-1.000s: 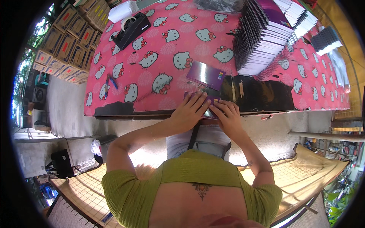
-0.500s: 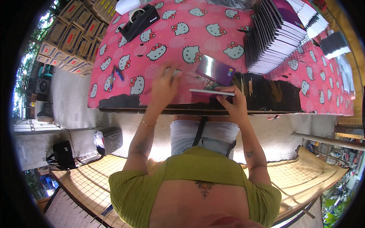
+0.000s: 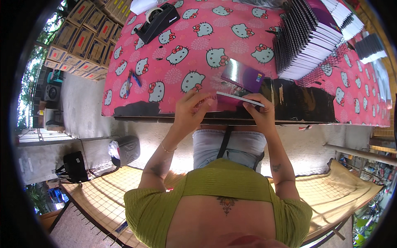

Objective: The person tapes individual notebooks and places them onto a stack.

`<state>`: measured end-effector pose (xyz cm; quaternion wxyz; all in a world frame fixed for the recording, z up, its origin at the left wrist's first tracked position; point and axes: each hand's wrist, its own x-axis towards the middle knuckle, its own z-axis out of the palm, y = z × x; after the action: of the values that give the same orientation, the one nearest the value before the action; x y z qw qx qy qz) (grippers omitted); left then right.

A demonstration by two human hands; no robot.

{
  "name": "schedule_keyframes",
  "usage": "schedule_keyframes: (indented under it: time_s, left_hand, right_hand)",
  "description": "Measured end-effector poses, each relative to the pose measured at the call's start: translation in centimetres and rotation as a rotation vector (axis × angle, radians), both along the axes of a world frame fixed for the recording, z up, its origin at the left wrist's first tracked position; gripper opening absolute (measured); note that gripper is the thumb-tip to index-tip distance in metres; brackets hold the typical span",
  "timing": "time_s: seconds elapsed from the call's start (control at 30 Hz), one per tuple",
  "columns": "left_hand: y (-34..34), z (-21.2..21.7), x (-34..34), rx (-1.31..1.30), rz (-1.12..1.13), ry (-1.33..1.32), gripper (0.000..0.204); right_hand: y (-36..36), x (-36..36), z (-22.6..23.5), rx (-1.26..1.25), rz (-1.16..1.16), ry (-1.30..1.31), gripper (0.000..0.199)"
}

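Note:
My left hand (image 3: 191,109) and my right hand (image 3: 259,110) both hold a thin book (image 3: 240,98) edge-on at the near edge of the table, its pale edge toward me. Just beyond it a glossy purple-covered book (image 3: 242,76) lies on the pink cartoon-cat tablecloth (image 3: 178,37). The left fingers rest on the book's left end, the right fingers pinch its right end.
A tall fanned stack of spiral-bound notebooks (image 3: 308,35) stands at the back right. A black tape dispenser (image 3: 157,20) sits at the back left, and pens (image 3: 131,78) lie near the left edge. Cardboard boxes (image 3: 84,37) are piled on the floor to the left.
My hands have risen from pressing low at the table edge. They now hold the thin book up between them, and the left hand has come back in from its reach over the cloth.

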<state>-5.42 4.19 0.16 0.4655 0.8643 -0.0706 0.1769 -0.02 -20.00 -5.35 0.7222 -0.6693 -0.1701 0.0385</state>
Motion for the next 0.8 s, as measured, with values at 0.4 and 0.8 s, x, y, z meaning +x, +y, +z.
schedule_keyframes:
  time_s: [0.4, 0.8]
  left_hand:
    - [1.1, -0.7, 1.2, 0.127, 0.010, 0.029, 0.016]
    - [0.7, 1.0, 4.0, 0.240, -0.309, -0.104, 0.029]
  right_hand:
    - [-0.1, 0.0, 0.2, -0.045, 0.008, -0.038, 0.018]
    - [-0.5, -0.2, 0.3, -0.038, 0.036, -0.002, 0.018]
